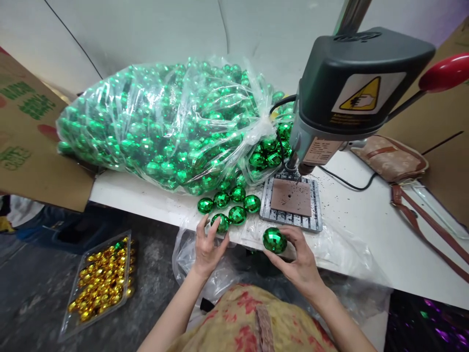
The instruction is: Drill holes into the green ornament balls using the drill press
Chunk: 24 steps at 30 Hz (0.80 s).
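The right hand holds a shiny green faceted ball between thumb and fingers, spread just as wide as the ball, at the near edge of the white bench; the left hand has its fingers parted about a second green faceted ball, though I cannot tell whether they grip it; this ball sits on the bench beside a small cluster of loose green balls.

Behind the cluster lies a large clear plastic bag, knotted at its right end and full of similar green balls; to the right stands a dark grey drill press with a red-knobbed lever; on its slotted metal base lies a flat brown square board, with dark specks scattered around; on the floor, to the left, rests a clear plastic tray of shiny gold balls.
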### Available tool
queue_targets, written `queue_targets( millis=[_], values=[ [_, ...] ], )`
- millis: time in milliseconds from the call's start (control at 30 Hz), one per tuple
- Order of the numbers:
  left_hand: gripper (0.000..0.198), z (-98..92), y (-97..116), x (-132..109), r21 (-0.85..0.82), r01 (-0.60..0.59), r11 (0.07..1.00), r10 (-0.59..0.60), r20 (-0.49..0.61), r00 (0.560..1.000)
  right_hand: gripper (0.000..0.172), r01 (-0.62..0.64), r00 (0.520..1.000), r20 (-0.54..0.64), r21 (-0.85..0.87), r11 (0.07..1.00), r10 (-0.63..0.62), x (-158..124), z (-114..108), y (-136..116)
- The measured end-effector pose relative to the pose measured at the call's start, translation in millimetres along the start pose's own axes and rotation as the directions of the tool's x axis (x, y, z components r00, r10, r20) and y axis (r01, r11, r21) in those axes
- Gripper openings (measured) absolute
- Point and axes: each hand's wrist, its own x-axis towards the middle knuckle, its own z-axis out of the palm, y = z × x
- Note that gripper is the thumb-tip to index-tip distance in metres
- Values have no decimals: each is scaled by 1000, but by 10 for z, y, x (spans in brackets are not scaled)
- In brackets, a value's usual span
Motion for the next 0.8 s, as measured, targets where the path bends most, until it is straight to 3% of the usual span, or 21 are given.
queue_targets(
  millis=[300,400,467,533,600,700,800],
  values=[
    [59,-72,6,49,45,-54,998,56,-41,998,47,36,999,-24,-7,999,-36,32,38,-27],
    [63,-159,131,121,66,-106,992,115,-153,982,50,22,999,-47,-23,1000,-23,47,30,-33],
    [62,-191,310,190,-48,-161,986,150,-179,972,51,18,998,-59,-32,999,-20,57,16,-41],
    [58,-176,555,268,-265,-170,949,151,-94,984,52,28,997,-65,-44,999,-30,62,-4,-57],
    [54,-115,819,347,-483,-64,873,130,103,986,53,57,996,-65,-56,997,-60,63,-34,-81],
    [50,23,1125,458,-664,225,713,82,398,914,53,106,993,-50,-79,991,-111,68,-127,-115],
    [43,180,1239,599,-735,483,476,-24,539,842,50,127,992,17,-101,987,-126,124,-332,-115]
  ],
)
